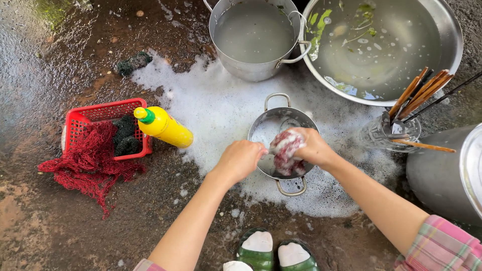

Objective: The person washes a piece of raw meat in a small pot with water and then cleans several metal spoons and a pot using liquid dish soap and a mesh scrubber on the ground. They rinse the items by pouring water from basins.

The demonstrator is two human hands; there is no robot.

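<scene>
left hand grips rim of small steel pot | right hand clutches soapy scrubbing cloth | risk: suds make rim slippery, pot could tip onto wet ground

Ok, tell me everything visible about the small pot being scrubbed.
The small steel pot is round, shiny metal, with two loop handles, one at the far rim and one nearest the person. It sits upright on wet ground amid white foam. The left hand grips its near-left rim; the right hand presses a reddish, soapy scrubbing net inside it. Suds coat the inside.
</scene>
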